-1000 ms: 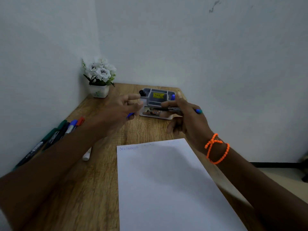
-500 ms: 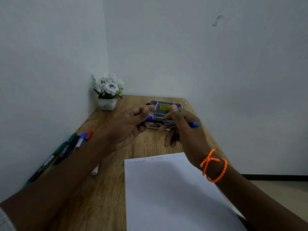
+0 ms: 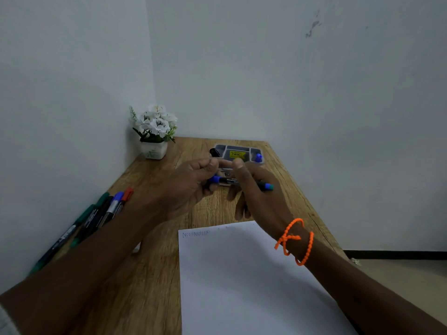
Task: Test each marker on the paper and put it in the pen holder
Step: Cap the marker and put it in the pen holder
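Both hands hold a blue marker (image 3: 228, 181) level above the table, in front of the pen holder (image 3: 238, 151). My left hand (image 3: 191, 184) grips its blue cap end. My right hand (image 3: 256, 189) grips the barrel, and the blue-green tail sticks out to the right. The grey compartmented holder at the far edge carries a yellow price sticker, with a black marker cap at its left and a blue one at its right. A white sheet of paper (image 3: 242, 281) lies near me, with faint scribbles at its top left corner.
Several markers (image 3: 104, 211), green, black, blue and red capped, lie in a row along the left wall. A white pot of white flowers (image 3: 154, 131) stands in the far left corner. White walls close the table's left and far sides.
My left hand has closed onto the marker's cap end, and both hands now hold the marker together. The view has tilted slightly upward.
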